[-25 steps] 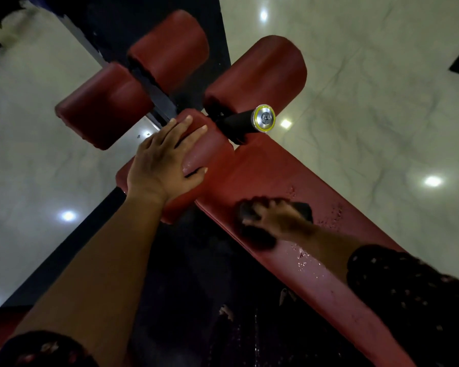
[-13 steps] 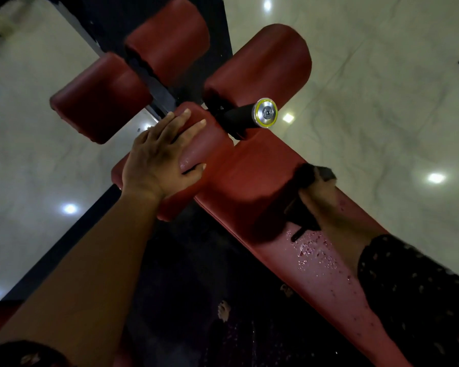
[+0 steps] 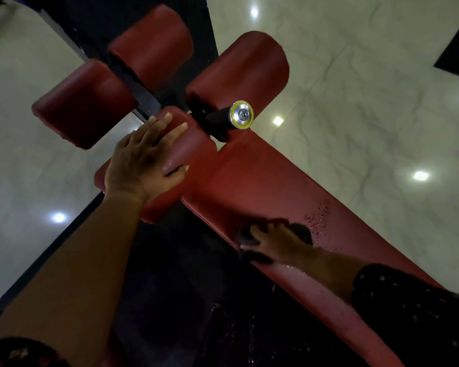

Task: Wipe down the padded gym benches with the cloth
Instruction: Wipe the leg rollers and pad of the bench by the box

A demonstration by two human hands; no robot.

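A long red padded bench (image 3: 263,181) runs from the middle of the view down to the lower right. My right hand (image 3: 278,242) presses a dark cloth (image 3: 301,230) onto the bench's near edge, fingers spread over it. Water droplets (image 3: 318,215) bead on the pad just right of the cloth. My left hand (image 3: 143,160) lies flat, fingers straight, on the smaller red pad (image 3: 186,152) at the bench's head.
Three red roller pads (image 3: 239,72) (image 3: 151,46) (image 3: 82,104) stand beyond the bench on a dark frame. A black handle with a silver and yellow end cap (image 3: 241,115) sticks out beside my left fingertips. Glossy marble floor (image 3: 368,115) lies on both sides.
My right hand has swept the cloth from the bench's far edge back across the pad to its near edge. The left hand has stayed on the small pad.
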